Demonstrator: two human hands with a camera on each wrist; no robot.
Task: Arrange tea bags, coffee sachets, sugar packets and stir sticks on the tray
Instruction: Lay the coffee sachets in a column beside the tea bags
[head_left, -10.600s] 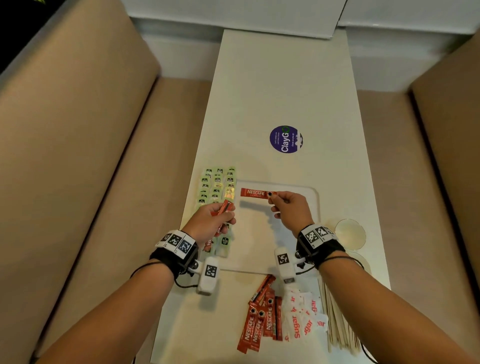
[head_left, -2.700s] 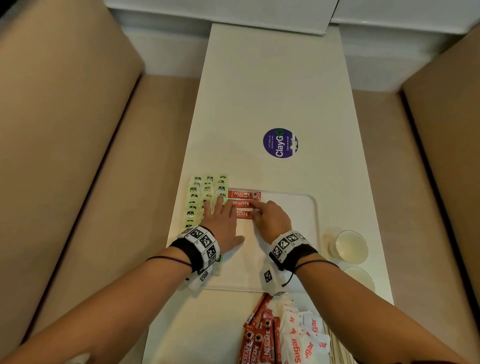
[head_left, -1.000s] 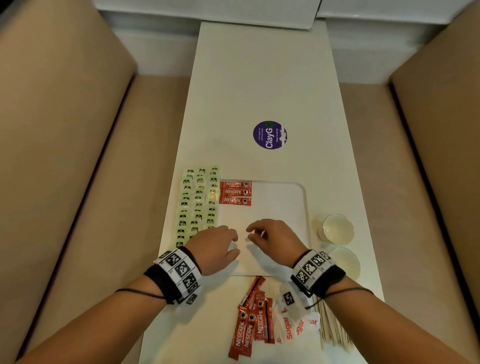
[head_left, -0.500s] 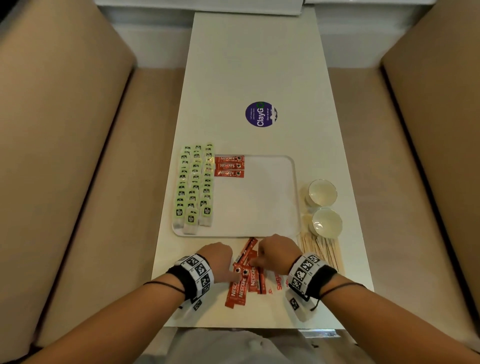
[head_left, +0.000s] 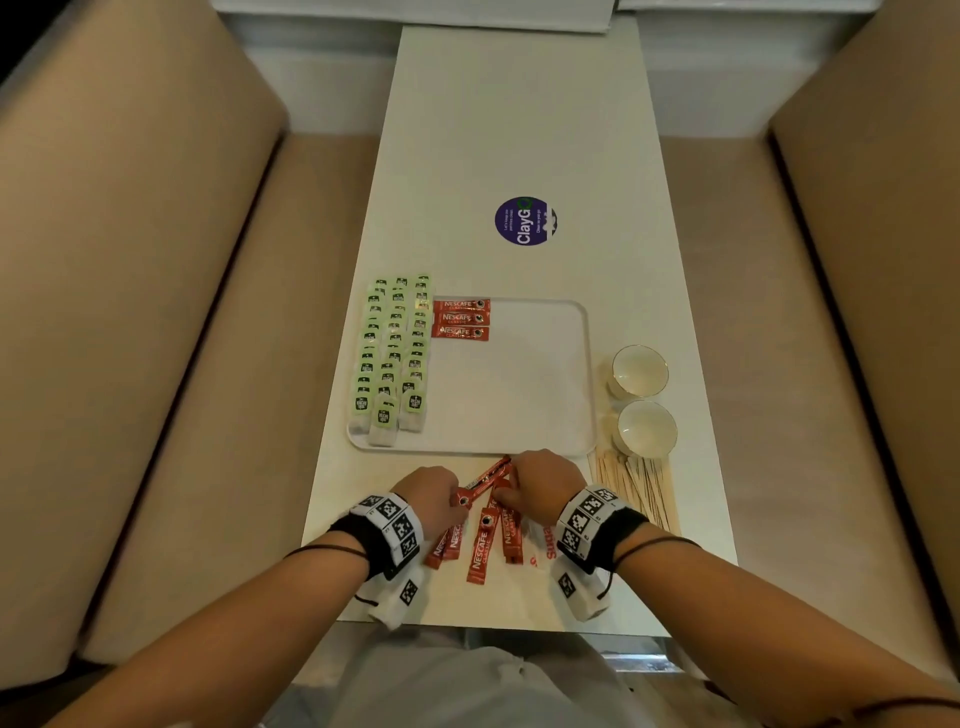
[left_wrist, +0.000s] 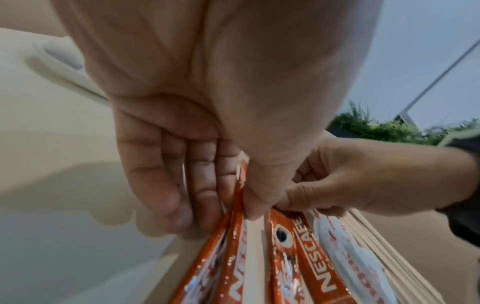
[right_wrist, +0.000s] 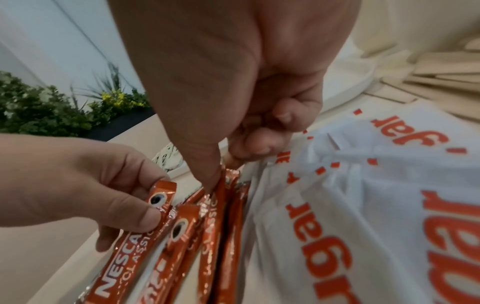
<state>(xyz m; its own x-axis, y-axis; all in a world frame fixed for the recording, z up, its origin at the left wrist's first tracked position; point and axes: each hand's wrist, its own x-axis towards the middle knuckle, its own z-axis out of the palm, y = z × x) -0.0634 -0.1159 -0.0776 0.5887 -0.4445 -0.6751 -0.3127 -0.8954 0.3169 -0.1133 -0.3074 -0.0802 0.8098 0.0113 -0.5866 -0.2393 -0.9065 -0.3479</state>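
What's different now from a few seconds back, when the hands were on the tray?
Both hands came back to the loose sachets. The left hand now pinches one; the right hand grips another. Three sachets and the tea bags stay on the tray.

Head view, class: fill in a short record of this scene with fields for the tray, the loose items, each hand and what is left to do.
tray: tea bags in rows at its left; three coffee sachets at its far edge
loose pile: coffee sachets on the table
sugar packets: beside that pile
stir sticks: on the table
left hand: pinches one sachet
right hand: pinches another
left to do: sugar, sticks, remaining coffee
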